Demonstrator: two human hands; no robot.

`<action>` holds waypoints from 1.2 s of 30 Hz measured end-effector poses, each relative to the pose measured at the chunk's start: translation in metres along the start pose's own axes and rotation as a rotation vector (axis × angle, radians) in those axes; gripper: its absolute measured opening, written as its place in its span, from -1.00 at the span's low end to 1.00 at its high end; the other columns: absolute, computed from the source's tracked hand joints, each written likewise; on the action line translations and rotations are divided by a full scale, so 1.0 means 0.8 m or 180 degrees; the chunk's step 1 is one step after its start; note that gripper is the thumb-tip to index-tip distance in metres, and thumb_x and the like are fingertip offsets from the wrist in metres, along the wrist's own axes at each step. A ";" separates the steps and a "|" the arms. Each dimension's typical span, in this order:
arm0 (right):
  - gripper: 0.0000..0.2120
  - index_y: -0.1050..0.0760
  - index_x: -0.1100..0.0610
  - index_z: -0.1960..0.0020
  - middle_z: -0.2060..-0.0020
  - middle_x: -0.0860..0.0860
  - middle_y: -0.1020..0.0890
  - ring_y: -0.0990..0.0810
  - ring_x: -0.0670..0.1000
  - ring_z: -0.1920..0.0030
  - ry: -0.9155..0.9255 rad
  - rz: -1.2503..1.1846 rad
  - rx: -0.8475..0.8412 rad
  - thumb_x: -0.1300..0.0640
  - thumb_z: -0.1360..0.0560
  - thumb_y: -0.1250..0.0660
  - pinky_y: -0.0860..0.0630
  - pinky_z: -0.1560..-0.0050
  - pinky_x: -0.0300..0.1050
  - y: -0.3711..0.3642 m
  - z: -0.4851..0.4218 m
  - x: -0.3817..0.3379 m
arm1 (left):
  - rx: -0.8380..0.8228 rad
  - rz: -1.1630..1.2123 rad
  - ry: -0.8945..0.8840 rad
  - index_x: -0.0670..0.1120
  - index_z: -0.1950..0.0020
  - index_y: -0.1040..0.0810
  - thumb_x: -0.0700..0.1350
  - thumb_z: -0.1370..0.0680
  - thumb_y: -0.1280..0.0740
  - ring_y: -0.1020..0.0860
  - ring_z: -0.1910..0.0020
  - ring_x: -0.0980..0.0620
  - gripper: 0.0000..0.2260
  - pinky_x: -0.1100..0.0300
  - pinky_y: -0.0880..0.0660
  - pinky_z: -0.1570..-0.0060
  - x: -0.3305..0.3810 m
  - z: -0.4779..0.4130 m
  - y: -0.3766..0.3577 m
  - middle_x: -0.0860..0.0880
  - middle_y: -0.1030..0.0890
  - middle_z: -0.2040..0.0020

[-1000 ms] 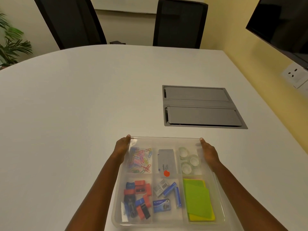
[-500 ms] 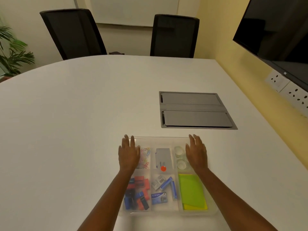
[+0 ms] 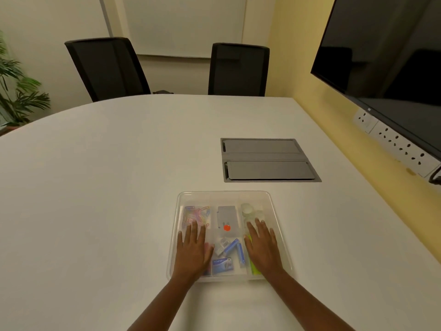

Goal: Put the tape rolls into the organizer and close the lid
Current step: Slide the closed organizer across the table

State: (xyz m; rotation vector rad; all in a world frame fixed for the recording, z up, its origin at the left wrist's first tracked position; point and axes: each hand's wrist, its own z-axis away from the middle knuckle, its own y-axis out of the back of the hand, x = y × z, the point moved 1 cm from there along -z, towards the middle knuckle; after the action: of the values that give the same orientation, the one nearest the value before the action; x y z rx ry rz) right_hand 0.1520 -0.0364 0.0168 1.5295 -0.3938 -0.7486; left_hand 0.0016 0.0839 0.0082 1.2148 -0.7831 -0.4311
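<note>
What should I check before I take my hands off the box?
1. Tape rolls inside the organizer, far right compartment: ok.
2. Lid over the whole organizer: ok, its clear edge runs all the way round.
3. Lid snapped shut at every corner: cannot tell.
4. Left hand flat on the lid, open: ok.
5. Right hand flat on the lid, open: ok.
6. Nothing poking out under the lid: ok along the edges that show; the near edge is partly hidden by the wrists.
</note>
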 end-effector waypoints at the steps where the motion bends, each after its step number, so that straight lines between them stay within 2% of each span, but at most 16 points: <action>1: -0.19 -0.18 0.11 -0.47 -0.49 0.18 -0.21 -0.18 0.15 -0.50 0.0042 0.0007 0.0122 -0.19 -0.45 0.50 -0.12 -0.50 0.10 0.001 0.005 -0.002 | -0.0058 -0.0005 -0.0080 -0.06 -0.48 0.24 0.37 -0.42 0.33 0.19 -0.52 -0.12 -0.25 -0.05 0.23 -0.48 0.002 0.007 -0.001 -0.13 0.25 -0.51; 2: -0.11 -0.20 0.13 -0.46 -0.48 0.20 -0.24 -0.22 0.16 -0.49 0.0090 0.0003 0.0209 -0.24 -0.42 0.55 -0.16 -0.48 0.11 0.002 0.011 -0.003 | -0.0092 -0.0019 -0.0172 -0.06 -0.46 0.28 0.41 -0.40 0.30 0.23 -0.51 -0.12 -0.21 -0.04 0.27 -0.47 0.002 0.013 -0.002 -0.12 0.29 -0.49; 4: 0.07 -0.07 0.09 -0.50 -0.53 0.14 -0.11 -0.07 0.11 -0.53 0.0157 0.0010 -0.0090 -0.34 -0.21 0.69 -0.02 -0.53 0.07 -0.003 0.021 -0.001 | -0.0169 -0.0085 -0.0460 -0.07 -0.43 0.36 0.44 -0.41 0.14 0.32 -0.48 -0.12 -0.17 -0.02 0.39 -0.43 0.002 0.022 -0.006 -0.13 0.33 -0.49; 5: 0.01 -0.01 0.05 -0.51 -0.54 0.10 -0.04 0.01 0.07 -0.55 0.0189 -0.0062 -0.0221 -0.36 -0.24 0.63 0.07 -0.54 0.04 -0.006 0.026 0.002 | -0.0214 -0.0127 -0.0635 -0.07 -0.40 0.39 0.49 -0.36 0.13 0.37 -0.46 -0.11 -0.11 0.02 0.48 -0.39 0.001 0.026 -0.007 -0.12 0.35 -0.47; 7: -0.30 0.02 0.01 -0.51 -0.55 0.05 0.01 0.09 0.03 -0.55 0.0375 -0.0154 -0.0336 -0.33 -0.49 0.26 0.17 -0.54 0.03 -0.007 0.033 0.006 | -0.0278 -0.0222 -0.0987 -0.07 -0.38 0.41 0.57 -0.23 0.20 0.41 -0.43 -0.14 -0.01 0.13 0.62 -0.27 0.002 0.031 -0.007 -0.09 0.39 -0.45; 8: -0.35 0.02 -0.01 -0.51 -0.55 0.04 0.01 0.10 0.02 -0.55 0.0520 -0.0151 -0.0392 -0.30 -0.53 0.09 0.20 -0.53 0.05 -0.008 0.037 0.009 | -0.0288 -0.0214 -0.1092 -0.07 -0.39 0.40 0.57 -0.20 0.20 0.41 -0.43 -0.16 0.01 0.16 0.64 -0.24 0.002 0.033 -0.006 -0.09 0.39 -0.45; 10: -0.27 0.02 -0.03 -0.51 -0.55 0.01 0.01 0.09 0.02 -0.55 0.0862 -0.0068 -0.0452 -0.36 -0.47 -0.02 0.24 -0.52 0.08 -0.009 0.044 0.015 | -0.0268 -0.0214 -0.1160 -0.04 -0.41 0.39 0.56 -0.20 0.18 0.40 -0.42 -0.21 0.00 0.20 0.66 -0.21 0.004 0.033 -0.007 -0.11 0.37 -0.45; 12: -0.19 0.04 -0.03 -0.51 -0.55 0.01 0.01 0.10 0.04 -0.55 0.1168 0.0154 -0.0462 -0.43 -0.41 0.01 0.27 -0.51 0.13 -0.008 0.048 0.020 | -0.0190 -0.0280 -0.1187 0.10 -0.41 0.38 0.55 -0.21 0.18 0.37 -0.41 -0.28 -0.08 0.22 0.68 -0.18 0.005 0.034 -0.006 -0.14 0.35 -0.45; 13: -0.16 0.06 -0.02 -0.51 -0.55 0.01 0.02 0.10 0.05 -0.55 0.1243 0.0235 -0.0460 -0.46 -0.38 0.06 0.27 -0.51 0.15 -0.007 0.048 0.021 | -0.0129 -0.0331 -0.1205 0.10 -0.40 0.34 0.54 -0.24 0.18 0.28 -0.43 -0.33 -0.12 0.21 0.67 -0.19 0.005 0.035 -0.004 -0.17 0.28 -0.47; 15: -0.08 0.06 -0.02 -0.51 -0.55 0.01 0.02 0.10 0.05 -0.55 0.1282 0.0269 -0.0452 -0.52 -0.31 0.19 0.25 -0.51 0.17 -0.005 0.044 0.022 | -0.0252 -0.0466 -0.1106 -0.05 -0.43 0.11 0.49 -0.33 0.19 -0.10 -0.42 -0.40 -0.15 0.16 0.55 -0.29 0.011 0.039 0.006 -0.26 -0.09 -0.49; 17: -0.12 0.08 -0.01 -0.52 -0.55 0.02 0.03 0.11 0.05 -0.55 0.1272 0.0279 -0.0470 -0.49 -0.35 0.17 0.24 -0.51 0.16 -0.005 0.038 0.022 | -0.0236 -0.0616 -0.0858 -0.12 -0.43 -0.09 0.46 -0.38 0.24 -0.33 -0.36 -0.31 -0.15 0.09 0.46 -0.35 0.016 0.035 0.013 -0.24 -0.34 -0.42; 19: -0.19 0.10 -0.01 -0.52 -0.55 0.02 0.06 0.12 0.05 -0.55 0.1240 0.0290 -0.0527 -0.41 -0.43 0.01 0.24 -0.52 0.12 -0.004 0.028 0.022 | -0.0177 -0.0679 -0.0973 -0.10 -0.49 0.10 0.51 -0.28 0.26 -0.07 -0.49 -0.28 -0.04 0.04 0.53 -0.35 0.015 0.020 0.011 -0.24 -0.06 -0.52; 21: -0.21 0.12 0.00 -0.52 -0.55 0.02 0.07 0.13 0.04 -0.55 0.1206 0.0335 -0.0574 -0.37 -0.45 -0.05 0.23 -0.53 0.10 0.000 0.015 0.022 | -0.0396 -0.0620 -0.0911 -0.03 -0.47 0.28 0.52 -0.19 0.24 0.22 -0.51 -0.19 -0.01 -0.02 0.45 -0.39 0.010 0.001 0.003 -0.16 0.22 -0.53; 24: -0.22 0.13 -0.01 -0.52 -0.55 0.01 0.09 0.13 0.04 -0.55 0.1169 0.0360 -0.0593 -0.35 -0.47 -0.06 0.21 -0.53 0.09 0.004 -0.007 0.023 | -0.0424 -0.0617 -0.0795 -0.03 -0.47 0.29 0.51 -0.22 0.19 0.24 -0.51 -0.16 -0.03 -0.09 0.31 -0.45 0.012 -0.023 0.000 -0.15 0.24 -0.53; 32: -0.22 0.18 -0.02 -0.51 -0.55 0.00 0.12 0.17 0.03 -0.55 0.1070 0.0369 -0.0685 -0.35 -0.47 -0.04 0.23 -0.52 0.09 0.003 -0.054 0.024 | -0.0410 -0.0525 -0.0767 -0.03 -0.47 0.27 0.49 -0.21 0.15 0.23 -0.51 -0.17 -0.03 -0.09 0.29 -0.46 0.008 -0.071 0.005 -0.15 0.23 -0.53; 36: -0.15 0.18 -0.02 -0.51 -0.55 0.00 0.12 0.17 0.04 -0.55 0.1060 0.0352 -0.0688 -0.46 -0.37 0.17 0.24 -0.52 0.09 0.001 -0.062 0.023 | -0.0410 -0.0510 -0.0786 -0.03 -0.47 0.26 0.52 -0.14 0.24 0.23 -0.51 -0.17 0.03 -0.10 0.29 -0.45 0.007 -0.082 0.005 -0.15 0.23 -0.53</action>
State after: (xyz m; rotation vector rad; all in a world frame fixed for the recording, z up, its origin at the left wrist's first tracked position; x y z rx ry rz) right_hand 0.1987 -0.0113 0.0116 1.3847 -0.1414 -0.4241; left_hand 0.0529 0.1247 0.0050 1.1201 -0.8568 -0.7627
